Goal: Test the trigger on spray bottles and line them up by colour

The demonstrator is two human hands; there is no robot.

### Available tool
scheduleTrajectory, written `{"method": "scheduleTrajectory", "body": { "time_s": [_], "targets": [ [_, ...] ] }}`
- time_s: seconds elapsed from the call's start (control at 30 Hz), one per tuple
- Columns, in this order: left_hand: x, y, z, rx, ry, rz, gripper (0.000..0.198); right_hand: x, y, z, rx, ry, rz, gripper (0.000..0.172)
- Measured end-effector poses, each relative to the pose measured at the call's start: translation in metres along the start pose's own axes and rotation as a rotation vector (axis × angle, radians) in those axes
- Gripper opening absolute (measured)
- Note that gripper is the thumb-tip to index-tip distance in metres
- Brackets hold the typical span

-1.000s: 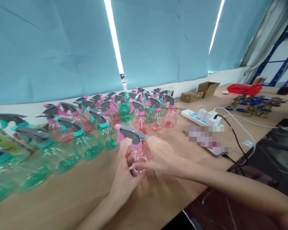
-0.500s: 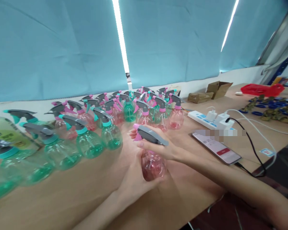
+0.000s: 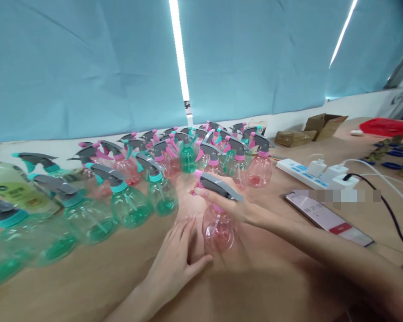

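Note:
A clear pink spray bottle [image 3: 219, 232] with a grey and pink trigger head stands upright in front of me. My right hand [image 3: 226, 197] is wrapped around its neck, just under the trigger head. Left of the bottle, my left hand [image 3: 174, 250] is apart from it, fingers stretched and thumb spread, holding nothing. Closest to that hand among the other bottles is a green spray bottle [image 3: 163, 197] with a turquoise collar. Another green spray bottle [image 3: 131, 206] stands just left of that one.
Several pink and green spray bottles crowd the table's back and left, including a pink one [image 3: 260, 170]. A power strip [image 3: 300, 174] with plugs and cables and a phone [image 3: 327, 219] lie on the right. Cardboard boxes [image 3: 324, 126] and a red object [image 3: 386, 127] sit behind them.
My left hand has let go of the pink bottle and moved left, opening. My right hand stays on the bottle's neck. The view has shifted slightly, moving background things to the right.

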State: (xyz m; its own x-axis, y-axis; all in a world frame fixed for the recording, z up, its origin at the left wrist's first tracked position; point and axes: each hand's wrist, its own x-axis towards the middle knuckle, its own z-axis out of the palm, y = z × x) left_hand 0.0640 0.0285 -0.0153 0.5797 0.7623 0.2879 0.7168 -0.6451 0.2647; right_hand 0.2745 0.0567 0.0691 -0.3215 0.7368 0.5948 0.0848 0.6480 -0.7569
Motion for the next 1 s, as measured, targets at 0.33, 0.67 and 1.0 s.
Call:
{"method": "scheduleTrajectory", "body": {
  "time_s": [0.33,0.67,1.0],
  "targets": [
    [0.000,0.001,0.002,0.076,0.023,0.047,0.056,0.003,0.005,0.001,-0.035,0.020,-0.027,0.022],
    [0.000,-0.002,0.004,0.097,0.057,0.096,0.047,0.004,0.008,0.001,0.037,0.010,-0.068,0.025],
    [0.000,-0.001,0.004,0.122,0.030,0.100,0.047,-0.003,0.015,0.003,0.000,0.056,-0.026,0.021]
  ]
}}
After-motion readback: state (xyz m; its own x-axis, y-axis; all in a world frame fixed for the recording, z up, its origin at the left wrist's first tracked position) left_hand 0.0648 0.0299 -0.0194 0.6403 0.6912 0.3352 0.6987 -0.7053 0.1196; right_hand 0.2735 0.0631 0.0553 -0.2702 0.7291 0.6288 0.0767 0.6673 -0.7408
